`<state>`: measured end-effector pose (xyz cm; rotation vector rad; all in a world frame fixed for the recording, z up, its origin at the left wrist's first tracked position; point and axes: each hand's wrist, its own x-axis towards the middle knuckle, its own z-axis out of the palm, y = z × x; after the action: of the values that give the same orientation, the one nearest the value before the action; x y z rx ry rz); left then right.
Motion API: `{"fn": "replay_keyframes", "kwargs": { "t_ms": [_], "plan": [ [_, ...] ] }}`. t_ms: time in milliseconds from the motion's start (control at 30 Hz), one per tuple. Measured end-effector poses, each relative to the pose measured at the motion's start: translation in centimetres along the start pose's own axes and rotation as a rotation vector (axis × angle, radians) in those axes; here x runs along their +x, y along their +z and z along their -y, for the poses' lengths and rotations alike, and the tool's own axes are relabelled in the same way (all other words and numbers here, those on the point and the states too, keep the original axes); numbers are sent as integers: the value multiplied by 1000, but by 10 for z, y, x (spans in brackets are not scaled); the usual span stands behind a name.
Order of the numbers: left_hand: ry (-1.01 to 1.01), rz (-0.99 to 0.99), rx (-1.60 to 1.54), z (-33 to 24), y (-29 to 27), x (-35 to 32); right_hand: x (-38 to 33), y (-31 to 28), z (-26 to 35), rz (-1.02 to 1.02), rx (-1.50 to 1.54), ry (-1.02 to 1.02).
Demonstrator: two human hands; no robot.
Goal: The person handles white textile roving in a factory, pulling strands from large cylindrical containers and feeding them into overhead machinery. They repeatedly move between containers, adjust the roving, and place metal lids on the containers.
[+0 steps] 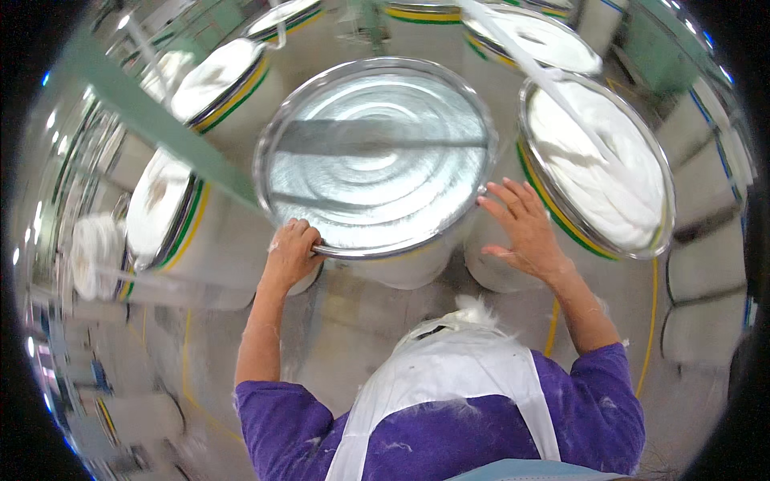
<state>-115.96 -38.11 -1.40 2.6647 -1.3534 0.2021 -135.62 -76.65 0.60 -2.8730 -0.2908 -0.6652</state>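
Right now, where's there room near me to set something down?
Floor shows between your left forearm and white apron. The metal-topped can looks bare within its rim. It's crowded to the left and right, where white-filled cans stand close.

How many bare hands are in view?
2: the left hand grips the shiny-topped drum at near left; the right hand, fingers spread, is by its right edge.

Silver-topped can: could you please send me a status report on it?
Left hand gripping silver-topped can at near-left rim. Right hand open, fingers spread beside right rim, contact unclear. White-filled can close on right.
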Motion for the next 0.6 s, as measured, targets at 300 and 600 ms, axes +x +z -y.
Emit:
{"fn": "replay_keyframes", "kwargs": {
  "t_ms": [300, 600],
  "plan": [
    [-50, -155, 188, -5, 0, -61, -18, 24, 35, 346, 194, -470],
    [-441, -139, 469, -137, 27, -100, -32, 33, -25, 199, 358, -550]
  ]
}}
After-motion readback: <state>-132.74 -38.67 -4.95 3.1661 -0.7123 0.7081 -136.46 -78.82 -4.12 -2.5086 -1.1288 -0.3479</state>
